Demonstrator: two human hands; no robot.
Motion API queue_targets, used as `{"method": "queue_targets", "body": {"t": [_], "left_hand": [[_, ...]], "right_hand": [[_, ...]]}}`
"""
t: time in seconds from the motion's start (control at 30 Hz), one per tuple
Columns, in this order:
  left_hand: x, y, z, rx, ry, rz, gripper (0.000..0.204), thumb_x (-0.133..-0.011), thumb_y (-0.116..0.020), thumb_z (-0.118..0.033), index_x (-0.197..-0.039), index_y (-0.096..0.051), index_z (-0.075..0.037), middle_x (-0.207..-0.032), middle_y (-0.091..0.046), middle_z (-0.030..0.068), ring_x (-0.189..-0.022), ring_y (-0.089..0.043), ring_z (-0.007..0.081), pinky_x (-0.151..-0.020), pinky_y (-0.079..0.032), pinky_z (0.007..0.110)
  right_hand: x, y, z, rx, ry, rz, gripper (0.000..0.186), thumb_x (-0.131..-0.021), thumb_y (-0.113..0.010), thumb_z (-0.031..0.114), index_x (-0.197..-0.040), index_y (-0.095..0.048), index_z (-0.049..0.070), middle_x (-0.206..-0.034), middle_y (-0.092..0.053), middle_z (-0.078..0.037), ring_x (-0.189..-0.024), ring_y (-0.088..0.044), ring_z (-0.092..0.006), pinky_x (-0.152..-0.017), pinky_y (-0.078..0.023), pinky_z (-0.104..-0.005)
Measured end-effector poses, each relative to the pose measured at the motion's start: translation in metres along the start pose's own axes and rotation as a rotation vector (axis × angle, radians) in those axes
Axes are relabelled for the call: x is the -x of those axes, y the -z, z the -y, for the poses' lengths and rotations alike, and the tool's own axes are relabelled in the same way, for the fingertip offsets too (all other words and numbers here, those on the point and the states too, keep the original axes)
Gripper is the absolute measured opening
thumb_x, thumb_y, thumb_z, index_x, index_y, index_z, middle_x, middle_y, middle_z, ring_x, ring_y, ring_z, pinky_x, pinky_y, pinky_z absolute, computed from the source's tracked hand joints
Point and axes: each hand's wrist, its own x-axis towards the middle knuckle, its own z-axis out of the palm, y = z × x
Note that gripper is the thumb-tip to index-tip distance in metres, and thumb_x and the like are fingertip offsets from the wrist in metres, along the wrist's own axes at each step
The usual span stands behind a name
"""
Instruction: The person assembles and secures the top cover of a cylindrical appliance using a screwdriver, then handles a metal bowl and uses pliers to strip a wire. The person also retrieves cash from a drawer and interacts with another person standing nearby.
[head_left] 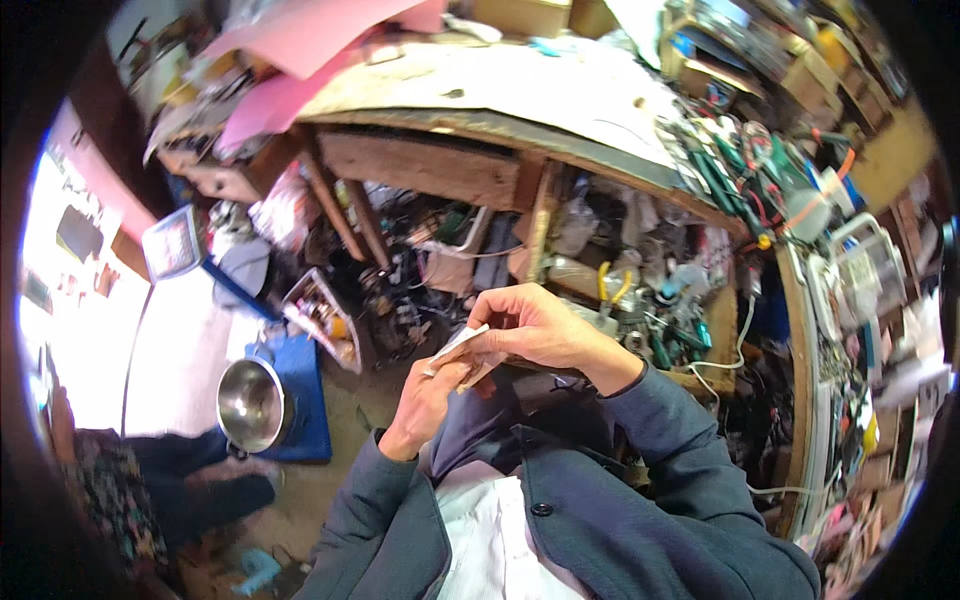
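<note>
Both my hands meet in the middle of the view, in front of my chest. My right hand comes in from the right in a dark blue jacket sleeve and pinches a small white folded piece of paper or card between thumb and fingers. My left hand rises from below and holds the same piece from underneath, fingers curled around its lower end. What is inside the fold is hidden.
A wooden workbench stands ahead with cluttered shelves beneath. Tools, pliers and cables crowd the right side. A steel bowl sits on a blue mat on the floor at left, near a person seated low.
</note>
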Motion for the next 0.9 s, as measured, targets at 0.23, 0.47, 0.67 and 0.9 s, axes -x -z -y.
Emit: {"method": "queue_targets", "body": {"t": [0.23, 0.47, 0.67, 0.9], "left_hand": [[-0.065, -0.033, 0.008, -0.285, -0.086, -0.007, 0.033, -0.099, -0.063, -0.017, -0.125, -0.065, 0.003, -0.107, -0.072, 0.0074, -0.09, -0.065, 0.0101, -0.079, -0.052, 0.027], [-0.193, -0.058, 0.008, -1.299, -0.848, 0.047, 0.041, -0.099, -0.059, -0.032, -0.127, -0.062, -0.001, -0.129, -0.064, 0.0192, -0.131, -0.054, 0.0357, -0.115, -0.038, 0.049], [-0.284, -0.081, 0.024, -1.674, -0.78, 0.2, 0.062, -0.103, -0.047, -0.047, -0.141, -0.053, 0.002, -0.148, -0.053, 0.019, -0.144, -0.042, 0.0317, -0.123, -0.024, 0.051], [-0.316, -0.074, 0.023, -1.847, -0.626, 0.236, 0.068, -0.098, -0.048, -0.061, -0.147, -0.052, -0.014, -0.155, -0.048, 0.0142, -0.148, -0.037, 0.0294, -0.125, -0.013, 0.055]], "right_hand": [[0.049, 0.07, -0.003, 0.454, 0.067, -0.619, 0.007, -0.094, -0.069, 0.004, -0.096, -0.064, 0.0, -0.084, -0.068, -0.004, -0.079, -0.062, -0.008, -0.069, -0.053, -0.0281], [0.094, 0.157, -0.017, 0.591, 0.126, -1.266, 0.018, -0.093, -0.055, -0.007, -0.108, -0.063, 0.0, -0.093, -0.071, -0.007, -0.07, -0.066, -0.0098, -0.055, -0.053, -0.0244], [0.087, 0.144, -0.035, 0.506, 0.207, -1.27, 0.021, -0.09, -0.055, -0.008, -0.107, -0.064, -0.001, -0.09, -0.072, -0.009, -0.058, -0.067, -0.0135, -0.05, -0.054, -0.0291], [0.084, 0.137, -0.045, 0.903, 0.376, -1.169, 0.024, -0.082, -0.061, -0.013, -0.103, -0.064, 0.0, -0.111, -0.071, -0.016, -0.1, -0.072, -0.0259, -0.079, -0.057, -0.034]]}}
